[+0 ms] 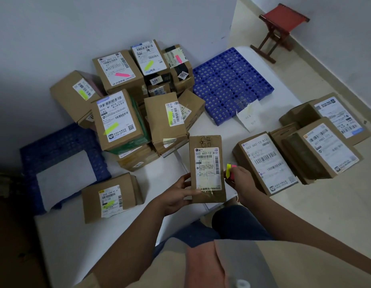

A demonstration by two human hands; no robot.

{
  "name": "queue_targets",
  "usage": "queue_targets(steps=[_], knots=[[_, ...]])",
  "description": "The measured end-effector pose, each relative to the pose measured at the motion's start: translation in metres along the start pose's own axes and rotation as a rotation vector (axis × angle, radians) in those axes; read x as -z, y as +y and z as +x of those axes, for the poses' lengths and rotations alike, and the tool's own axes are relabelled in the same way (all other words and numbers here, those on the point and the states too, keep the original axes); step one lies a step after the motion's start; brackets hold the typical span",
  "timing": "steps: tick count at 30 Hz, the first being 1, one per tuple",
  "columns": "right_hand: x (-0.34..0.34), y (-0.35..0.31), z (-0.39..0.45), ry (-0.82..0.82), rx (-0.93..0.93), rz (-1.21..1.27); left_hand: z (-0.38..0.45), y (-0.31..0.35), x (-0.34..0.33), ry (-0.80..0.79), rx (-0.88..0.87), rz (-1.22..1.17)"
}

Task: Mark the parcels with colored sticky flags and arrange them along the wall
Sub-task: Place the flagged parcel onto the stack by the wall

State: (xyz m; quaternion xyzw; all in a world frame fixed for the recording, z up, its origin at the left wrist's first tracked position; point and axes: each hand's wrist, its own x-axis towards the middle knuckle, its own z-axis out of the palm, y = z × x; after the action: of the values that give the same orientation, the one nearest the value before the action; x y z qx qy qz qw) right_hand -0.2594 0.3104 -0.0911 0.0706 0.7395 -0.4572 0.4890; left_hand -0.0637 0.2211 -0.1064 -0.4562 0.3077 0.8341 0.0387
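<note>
We are mid-marking; our left hand [181, 194] grips the unflagged cardboard parcel [207, 169]; our right hand [239, 180] pinches the sticky flags [230, 170]; next, likely, one flag goes onto its label.

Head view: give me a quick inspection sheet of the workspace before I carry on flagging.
Surface: white floor sheet, partly bare.
Job's things: held parcel, no flag seen on it; sticky flags, yellow and pink; flagged stack by the wall; unflagged parcels at right.
Clutter: blue perforated mats; paper slip.
Grips: left hand holds the parcel; right hand pinches the flags.
Cables: nothing seen.
Surroundings: red stool, white walls.
</note>
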Motion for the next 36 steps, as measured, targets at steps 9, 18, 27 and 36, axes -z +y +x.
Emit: queue_targets(steps=[9, 18, 27, 36], knots=[[-0.002, 0.010, -0.004, -0.029, -0.012, -0.020, -0.004, -0.012, 0.006, 0.011, 0.032, 0.014], [-0.012, 0.028, -0.009, -0.087, -0.099, -0.095, -0.013, -0.046, 0.038, 0.244, 0.132, -0.083], [-0.023, 0.033, -0.016, -0.218, -0.020, -0.218, -0.013, -0.034, 0.036, 0.777, -0.007, 0.139], [-0.044, 0.022, -0.030, -0.402, 0.106, -0.302, -0.021, -0.004, -0.015, 0.285, -0.099, -0.001]])
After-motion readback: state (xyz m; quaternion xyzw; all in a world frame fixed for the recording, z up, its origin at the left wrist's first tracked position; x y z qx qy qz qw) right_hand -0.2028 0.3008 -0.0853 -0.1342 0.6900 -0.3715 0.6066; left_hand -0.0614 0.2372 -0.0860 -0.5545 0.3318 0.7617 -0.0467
